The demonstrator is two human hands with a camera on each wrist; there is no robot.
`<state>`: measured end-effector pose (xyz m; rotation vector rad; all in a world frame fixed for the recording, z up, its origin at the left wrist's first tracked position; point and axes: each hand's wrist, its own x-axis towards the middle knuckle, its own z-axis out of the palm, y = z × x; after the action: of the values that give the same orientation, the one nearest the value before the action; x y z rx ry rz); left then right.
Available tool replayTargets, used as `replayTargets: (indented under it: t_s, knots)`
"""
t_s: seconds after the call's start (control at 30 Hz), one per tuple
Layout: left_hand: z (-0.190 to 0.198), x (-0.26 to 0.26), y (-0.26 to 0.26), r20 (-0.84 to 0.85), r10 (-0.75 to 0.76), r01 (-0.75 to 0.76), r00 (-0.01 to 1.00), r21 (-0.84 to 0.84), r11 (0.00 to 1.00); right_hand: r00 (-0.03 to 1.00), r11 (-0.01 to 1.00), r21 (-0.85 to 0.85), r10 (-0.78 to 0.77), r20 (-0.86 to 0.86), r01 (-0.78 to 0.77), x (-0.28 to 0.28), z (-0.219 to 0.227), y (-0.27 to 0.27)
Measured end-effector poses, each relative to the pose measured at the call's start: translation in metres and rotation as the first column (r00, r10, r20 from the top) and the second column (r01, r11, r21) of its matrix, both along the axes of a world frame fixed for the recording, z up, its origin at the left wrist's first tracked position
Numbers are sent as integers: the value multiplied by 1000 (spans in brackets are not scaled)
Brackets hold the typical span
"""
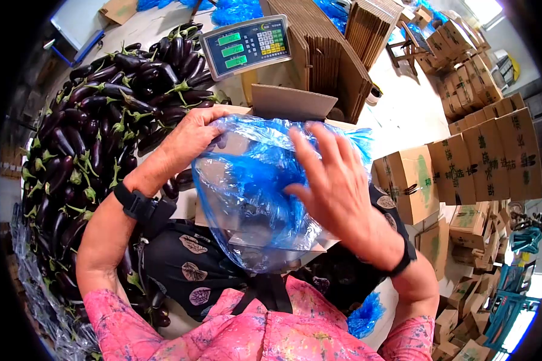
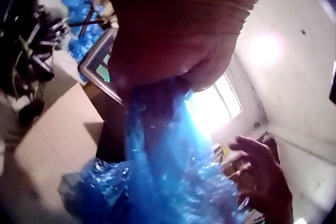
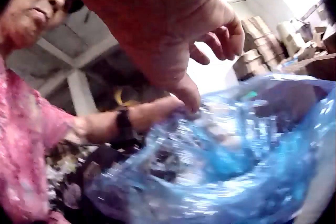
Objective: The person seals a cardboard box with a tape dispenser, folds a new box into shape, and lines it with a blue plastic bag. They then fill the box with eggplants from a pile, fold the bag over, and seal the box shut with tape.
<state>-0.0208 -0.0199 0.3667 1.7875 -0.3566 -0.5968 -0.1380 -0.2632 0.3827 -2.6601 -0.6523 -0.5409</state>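
A thin blue plastic bag (image 1: 253, 192) spreads over an open cardboard box, whose raised flap (image 1: 292, 102) stands behind it. My left hand (image 1: 190, 135) pinches the bag's edge at its upper left; in the left wrist view the blue film (image 2: 168, 145) hangs from that hand. Above the bag's right side is my right hand (image 1: 337, 180), its fingers spread and relaxed. The right wrist view shows this hand (image 3: 173, 40) over the crumpled film (image 3: 226, 166), the thumb close to it; whether they touch is unclear.
Many eggplants (image 1: 102, 126) are heaped at the left. A scale display (image 1: 246, 47) stands behind the box, beside stacked flat cardboard (image 1: 325, 60). Packed cartons (image 1: 457, 168) line the right side. A blue plastic piece (image 1: 366, 314) lies at lower right.
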Motion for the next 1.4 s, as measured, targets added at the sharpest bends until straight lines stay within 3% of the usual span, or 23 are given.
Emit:
replayTargets:
  t_s: [0.03,0.07,0.1,0.13,0.23,0.3,0.33,0.4,0.47,0.53,0.6,0.67,0.83,0.97,1.0,1.07,1.1,1.17,1.2,1.23,1.27,1.33,1.4]
  knots:
    - [4,0,5,46,-46,44,998,38,998,996,995,-64,-67,54,71,17,-10,-7]
    - [5,2,11,91,-92,84,992,80,993,995,988,-117,-97,19,98,29,-34,-18]
    - [-6,8,25,128,-162,126,978,251,960,992,977,-173,-126,-15,122,42,-58,-30]
    - [-3,6,33,166,-203,152,965,274,949,980,958,-253,-168,-107,137,49,-71,-43]
    - [3,-3,61,217,-278,187,936,362,913,968,979,130,-129,-216,160,56,-58,-67]
    - [-16,1,86,135,-194,153,972,268,951,936,916,354,-58,-347,188,63,-44,-80]
    - [-25,4,95,90,-153,130,984,218,967,900,873,427,-27,-436,233,66,-34,-84]
    - [-33,11,101,23,-16,12,1000,189,982,891,835,508,49,-452,212,72,-33,-87]
    - [-40,31,104,111,29,-51,993,201,978,823,698,648,148,-548,306,77,-20,-77]
    - [-39,47,90,183,126,-146,975,98,985,828,623,679,88,-554,388,93,-10,-71]
    - [-56,71,82,245,195,-211,950,38,977,834,665,624,3,-552,411,118,-15,-76]
    - [-73,96,73,276,212,-230,938,37,972,914,748,582,-80,-397,318,147,-39,-90]
    - [-134,150,52,292,249,-268,924,26,963,916,877,345,-215,-339,333,205,-66,-112]
    - [-208,182,41,347,212,-260,914,97,961,854,883,278,-218,-473,379,236,-120,-137]
    - [-235,178,41,164,254,-261,953,21,965,811,891,227,-219,-542,393,238,-137,-145]
    - [-268,161,42,-208,270,-299,940,-121,947,757,959,107,-137,-639,264,228,-173,-163]
    - [-240,117,35,-415,302,-412,858,-207,887,727,928,217,-79,-682,304,216,-198,-180]
    - [-215,74,30,-516,290,-445,806,-205,872,652,767,450,53,-756,458,179,-198,-185]
    - [-230,68,44,-425,270,-356,864,-137,924,689,858,395,68,-722,329,177,-215,-212]
    - [-250,62,62,-334,234,-268,913,-58,962,684,908,232,-78,-726,350,169,-190,-206]
    - [-269,54,82,-244,185,-183,952,29,983,676,928,63,-220,-703,367,161,-161,-196]
    - [-276,44,103,-64,48,-33,997,220,975,770,914,-53,-370,-520,403,143,-152,-215]
    - [-241,43,117,143,265,-301,954,443,844,820,890,-23,-430,-378,456,121,-127,-212]
